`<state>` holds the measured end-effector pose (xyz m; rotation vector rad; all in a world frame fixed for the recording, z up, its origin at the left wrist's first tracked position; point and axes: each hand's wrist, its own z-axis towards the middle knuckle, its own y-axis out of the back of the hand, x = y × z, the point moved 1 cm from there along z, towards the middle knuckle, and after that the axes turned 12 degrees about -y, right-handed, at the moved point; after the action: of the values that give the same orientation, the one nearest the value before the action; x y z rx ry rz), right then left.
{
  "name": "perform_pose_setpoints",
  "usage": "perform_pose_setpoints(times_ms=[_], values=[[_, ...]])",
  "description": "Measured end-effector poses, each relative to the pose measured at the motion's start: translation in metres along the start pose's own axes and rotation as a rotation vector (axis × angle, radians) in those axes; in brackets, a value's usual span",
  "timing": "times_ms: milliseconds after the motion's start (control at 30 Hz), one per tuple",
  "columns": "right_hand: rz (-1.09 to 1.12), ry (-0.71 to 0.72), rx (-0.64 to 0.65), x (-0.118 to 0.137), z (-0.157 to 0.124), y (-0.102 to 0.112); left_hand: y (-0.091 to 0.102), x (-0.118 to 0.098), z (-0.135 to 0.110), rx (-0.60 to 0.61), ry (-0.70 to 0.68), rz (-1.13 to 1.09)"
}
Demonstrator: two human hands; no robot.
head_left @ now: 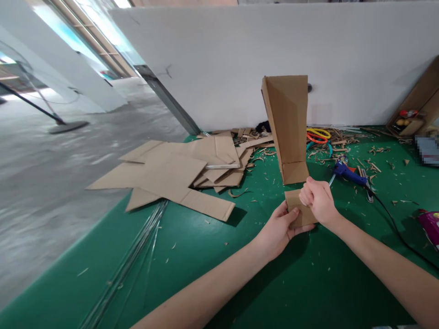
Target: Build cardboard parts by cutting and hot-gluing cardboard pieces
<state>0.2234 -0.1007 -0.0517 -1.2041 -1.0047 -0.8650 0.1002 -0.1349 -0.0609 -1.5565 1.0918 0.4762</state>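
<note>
A folded cardboard piece (288, 132) is held upright at centre right, its base pinched by the left hand (278, 230) and right hand (318, 201); buckling is likely if squeezed; the glue gun (346, 173) lies nearby on the bench (206, 256).

Your right hand (318, 201) and left hand (277, 230) cover the lower end of the tall folded brown cardboard piece (288, 128), so you cannot see how that end is shaped. At three o'clock a blurred grey patch (427, 148) cannot be identified. The magenta plastic object (430, 226) at four o'clock is cut by the right edge.
</note>
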Motion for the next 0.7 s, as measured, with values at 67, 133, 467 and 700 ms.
perform_pose_setpoints(times_ms=[67, 133, 467, 700], values=[[0.006, -0.008, 0.020, 0.000, 0.001, 0.000, 0.001, 0.001, 0.000, 0.007, 0.002, 0.002], [0.027, -0.026, 0.041, 0.001, 0.002, 0.001, 0.002, 0.002, 0.001, 0.017, -0.001, 0.003], [0.040, -0.071, 0.069, 0.000, 0.001, 0.002, 0.002, 0.003, 0.000, 0.026, -0.011, 0.016], [0.029, -0.010, -0.056, -0.007, -0.002, -0.001, -0.007, 0.004, -0.005, -0.040, -0.070, 0.034]])
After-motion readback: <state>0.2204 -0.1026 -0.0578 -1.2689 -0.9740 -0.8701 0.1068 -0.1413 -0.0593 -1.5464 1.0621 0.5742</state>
